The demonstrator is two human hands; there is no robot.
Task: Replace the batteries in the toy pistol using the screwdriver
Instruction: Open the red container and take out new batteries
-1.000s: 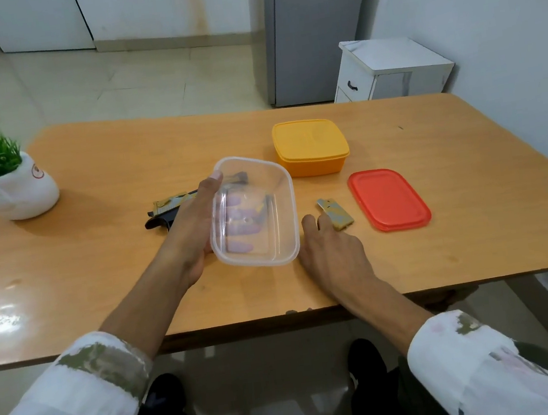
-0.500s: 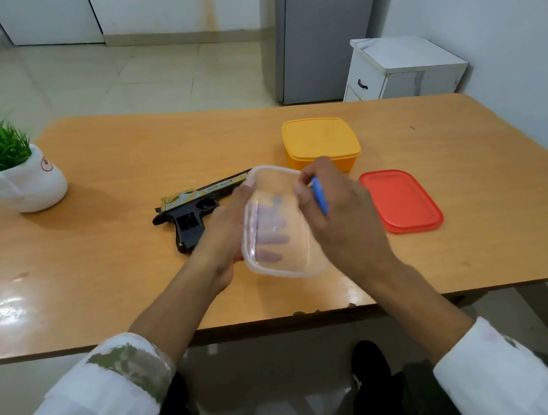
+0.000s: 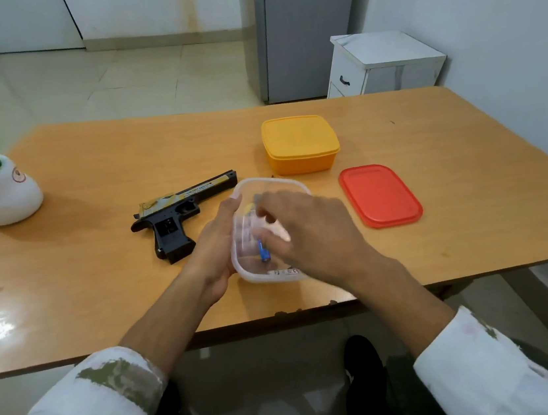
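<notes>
Gripping clear tub [image 3: 275,275] beside toy pistol [image 3: 177,215], left hand [image 3: 217,245]; right hand [image 3: 310,234] covers it, grip unclear.

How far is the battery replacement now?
Done: the flat red plastic lid lies off, on the wooden table. In hand: the left hand holds the clear plastic box; the blurred right hand reaches in near a small blue item. Left: the black-and-gold toy pistol lies untouched.

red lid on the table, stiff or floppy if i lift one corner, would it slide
The red lid looks thin and flat, so it would probably flex a little and feel light. Lying flat on the glossy table, it likely slides easily when pushed.
</notes>
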